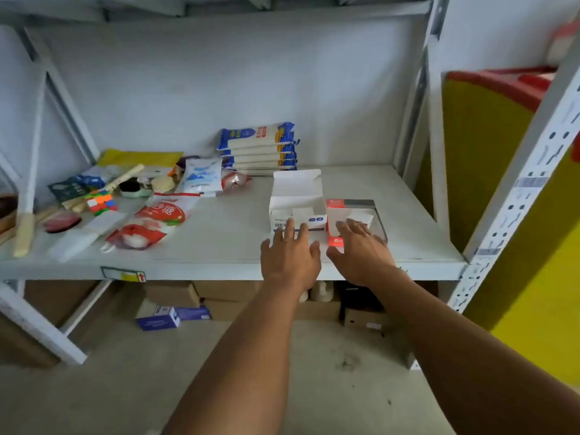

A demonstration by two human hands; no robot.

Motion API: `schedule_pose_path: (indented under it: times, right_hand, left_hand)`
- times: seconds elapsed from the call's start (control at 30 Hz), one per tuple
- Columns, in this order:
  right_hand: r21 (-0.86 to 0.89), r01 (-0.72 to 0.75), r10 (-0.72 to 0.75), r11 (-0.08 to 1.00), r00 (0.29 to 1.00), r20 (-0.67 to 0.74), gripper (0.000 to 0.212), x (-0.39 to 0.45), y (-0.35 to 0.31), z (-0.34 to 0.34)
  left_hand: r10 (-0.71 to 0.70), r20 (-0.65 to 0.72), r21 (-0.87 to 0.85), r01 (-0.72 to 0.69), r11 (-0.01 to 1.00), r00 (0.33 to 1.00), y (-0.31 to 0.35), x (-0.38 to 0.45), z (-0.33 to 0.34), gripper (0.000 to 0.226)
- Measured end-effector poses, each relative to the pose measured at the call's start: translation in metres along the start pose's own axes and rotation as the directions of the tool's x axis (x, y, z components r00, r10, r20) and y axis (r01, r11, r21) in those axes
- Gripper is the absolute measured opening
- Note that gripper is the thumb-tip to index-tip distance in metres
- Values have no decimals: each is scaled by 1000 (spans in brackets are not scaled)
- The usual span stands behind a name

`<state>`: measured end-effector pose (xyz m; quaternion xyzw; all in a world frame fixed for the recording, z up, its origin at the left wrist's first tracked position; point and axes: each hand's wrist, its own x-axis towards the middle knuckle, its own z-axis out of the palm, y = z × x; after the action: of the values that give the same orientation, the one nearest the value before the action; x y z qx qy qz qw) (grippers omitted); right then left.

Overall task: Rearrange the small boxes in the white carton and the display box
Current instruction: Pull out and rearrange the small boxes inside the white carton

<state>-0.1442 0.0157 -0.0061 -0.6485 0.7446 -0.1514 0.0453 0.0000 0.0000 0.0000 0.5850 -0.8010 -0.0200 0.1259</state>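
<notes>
Hands reach in first: the left hand (pixel 290 254) lies flat, fingers spread, against the white carton (pixel 297 205); the right hand (pixel 357 246), open too, hovers over the display box (pixel 354 219). Nothing is gripped yet, so picking comes next. One small box (pixel 360 218) shows there, and seemingly another box (pixel 303 212) inside the carton.

The location is a stockroom or shop storage area. Indicators: a grey slotted-angle metal rack (pixel 514 196) with barcode stickers on its upright, a shelf board (pixel 226 233) bearing a price-type label on its front edge, stacked packaged noodles (pixel 258 149), bagged goods (pixel 163 215), and cardboard cartons (pixel 175 293) stored on the concrete floor beneath.
</notes>
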Motion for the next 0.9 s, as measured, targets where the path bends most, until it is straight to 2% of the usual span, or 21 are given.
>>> schedule_pose_path:
  times: [0.13, 0.3, 0.4, 0.5, 0.6, 0.73, 0.9]
  right_hand:
    - [28, 69, -68, 997, 997, -36, 58, 41, -12, 20]
    - [33, 49, -48, 998, 998, -51, 53, 71, -21, 31]
    - [30, 67, -63, 997, 993, -103, 42, 74, -21, 32]
    - [33, 105, -98, 994, 981, -166, 30, 76, -18, 32]
    - [51, 122, -109, 991, 971, -213, 23, 74, -15, 33]
    - [68, 186, -160, 980, 946, -283, 25, 60, -10, 38]
    - [69, 244, -217, 967, 937, -275, 30, 52, -9, 36]
  left_hand:
    - [-22, -31, 40, 23, 999, 999, -22, 40, 17, 55]
    - [-13, -86, 25, 15, 1000, 996, -40, 60, 35, 54]
    - [-19, -118, -13, 18, 1000, 993, -43, 63, 40, 54]
    - [-8, -195, -65, -4, 998, 981, -44, 66, 43, 44]
    - [72, -322, -59, -95, 994, 944, -46, 61, 42, 28]
    - [182, -486, -19, -219, 976, 855, -54, 47, 46, 35]
    - [186, -542, -41, -247, 968, 820, -64, 48, 40, 29]
